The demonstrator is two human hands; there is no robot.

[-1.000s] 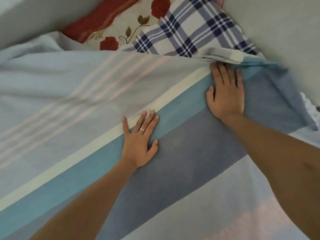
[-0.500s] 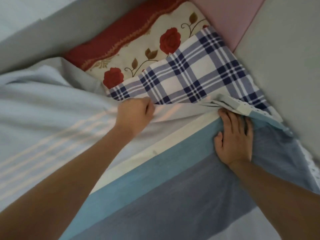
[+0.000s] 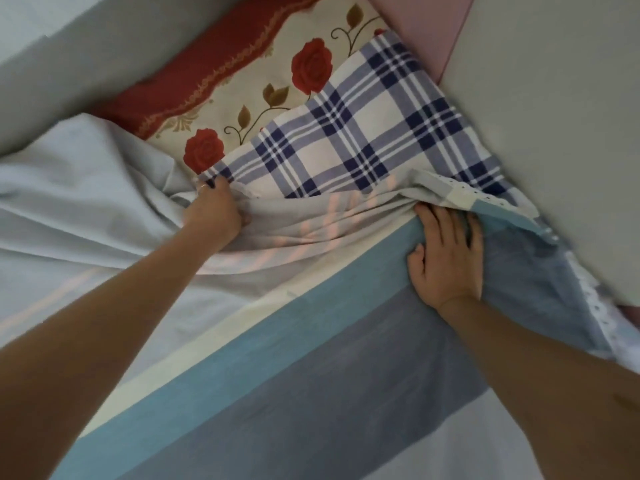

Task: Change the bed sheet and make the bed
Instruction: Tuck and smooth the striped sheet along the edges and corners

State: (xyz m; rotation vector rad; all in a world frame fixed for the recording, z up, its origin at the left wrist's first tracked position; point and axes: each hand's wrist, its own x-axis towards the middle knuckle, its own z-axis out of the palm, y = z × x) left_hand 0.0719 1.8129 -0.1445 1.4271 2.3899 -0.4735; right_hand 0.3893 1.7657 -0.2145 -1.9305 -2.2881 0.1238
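A striped bed sheet [image 3: 311,358] in pale blue, cream, teal and grey-blue covers the bed. Its top edge is bunched into folds near the bed's far corner. My left hand [image 3: 214,211] grips that bunched edge, fingers curled into the fabric beside the plaid cloth. My right hand [image 3: 446,251] lies flat on the teal stripe, fingertips tucked under the sheet's lace-trimmed corner [image 3: 485,202]. A blue and white plaid cloth [image 3: 353,133] lies beyond the sheet's edge.
A rose-patterned cloth [image 3: 263,74] with a red border lies behind the plaid one. A grey wall [image 3: 554,116] runs along the right side, another along the far left. A pink panel [image 3: 429,22] fills the far corner.
My left hand lifted off the flat sheet, reached up to its top edge and gripped it, pulling the fabric into folds. My right hand stayed pressed near the corner.
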